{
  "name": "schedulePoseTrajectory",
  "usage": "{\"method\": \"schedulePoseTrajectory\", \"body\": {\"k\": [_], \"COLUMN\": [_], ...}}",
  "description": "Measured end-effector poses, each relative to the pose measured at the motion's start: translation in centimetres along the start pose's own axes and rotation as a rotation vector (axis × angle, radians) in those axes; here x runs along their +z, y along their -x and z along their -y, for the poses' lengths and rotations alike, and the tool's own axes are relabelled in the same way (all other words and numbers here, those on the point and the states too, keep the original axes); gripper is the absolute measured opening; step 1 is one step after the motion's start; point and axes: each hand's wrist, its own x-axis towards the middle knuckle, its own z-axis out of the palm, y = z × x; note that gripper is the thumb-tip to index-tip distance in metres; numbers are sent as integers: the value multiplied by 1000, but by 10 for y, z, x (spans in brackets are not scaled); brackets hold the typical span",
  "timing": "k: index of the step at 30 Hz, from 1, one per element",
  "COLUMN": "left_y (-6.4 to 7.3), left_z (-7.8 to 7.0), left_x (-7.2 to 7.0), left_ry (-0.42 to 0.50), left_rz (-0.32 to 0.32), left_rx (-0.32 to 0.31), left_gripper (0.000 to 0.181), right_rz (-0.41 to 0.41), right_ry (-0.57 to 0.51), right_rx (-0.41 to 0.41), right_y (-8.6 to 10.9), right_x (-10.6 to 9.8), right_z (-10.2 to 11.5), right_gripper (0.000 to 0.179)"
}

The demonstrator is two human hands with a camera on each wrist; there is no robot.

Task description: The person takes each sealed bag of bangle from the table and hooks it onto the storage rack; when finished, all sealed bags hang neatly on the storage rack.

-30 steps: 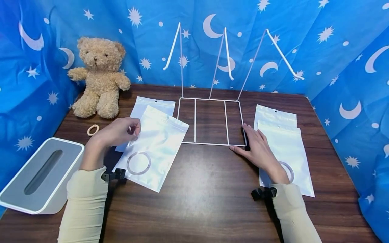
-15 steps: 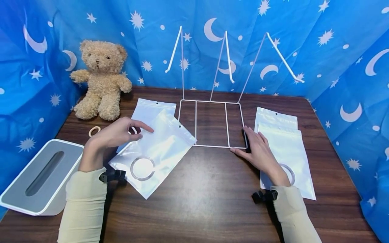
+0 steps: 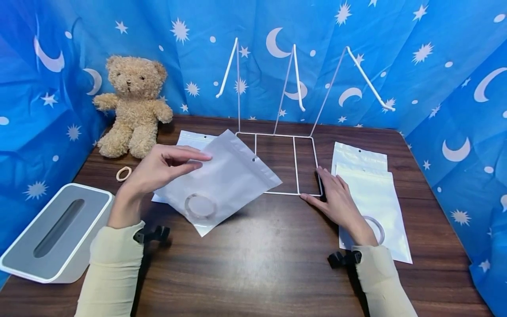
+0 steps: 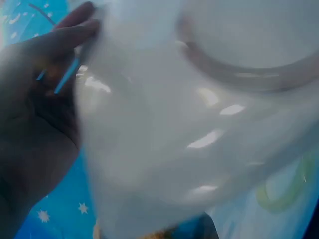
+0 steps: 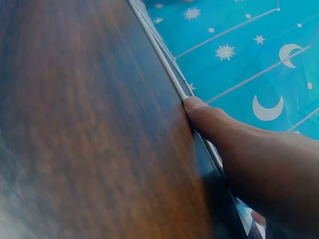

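Observation:
My left hand (image 3: 158, 169) pinches the edge of a pearly white zip bag (image 3: 233, 176), raised and tilted above the table. A round bangle (image 3: 187, 204) shows inside it, and a hang hole pierces its top strip. In the left wrist view the fingertips (image 4: 91, 24) meet at the bag's edge. Another white bag (image 3: 194, 140) lies partly hidden underneath. My right hand (image 3: 340, 207) holds the front right corner of a white wire rack (image 3: 295, 167), thumb on the front bar and fingers along the side bar. Three hooked arms rise from the rack's back.
To the right, a white bag with a bangle (image 3: 366, 189) overlaps another bag (image 3: 360, 152). A teddy bear (image 3: 134, 105) sits back left, with a wooden ring (image 3: 118, 175) and a grey-topped tissue box (image 3: 43, 224) nearer. Blue curtains (image 3: 190, 26) enclose the table.
My left hand's fingers have reached out to the right, and the zip bag has turned clockwise, lifted and shifted right over the rack's left part. My right hand stays on the rack corner.

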Motion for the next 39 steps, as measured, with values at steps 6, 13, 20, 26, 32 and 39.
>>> {"method": "schedulePoseTrajectory", "body": {"k": [6,13,20,26,32,39], "left_y": [2,-3,-7,-9,-12,-16], "left_z": [-10,-9,-5,4,11,14], "left_x": [5,8,10,8,7,9], "left_ry": [296,621,682,700,708,678], "left_rz": [-192,-446,-540,-553,-541,-532], "left_rx": [183,379,362,304,294,301], "left_gripper": [24,27,31,32,32,31], "right_rz": [-17,-17,-16,-11,-7,-12], "right_ry": [-12,-13,-12,-15,-15,-19], "right_rx": [-16,-8,0,-1,2,4], "right_y": [1,0,1,2,2,2], "right_x": [1,1,1,2,3,2], "right_z": [-1,-2,-2,-1,-1,0], "right_gripper": [93,93,93,94,94,94]}}
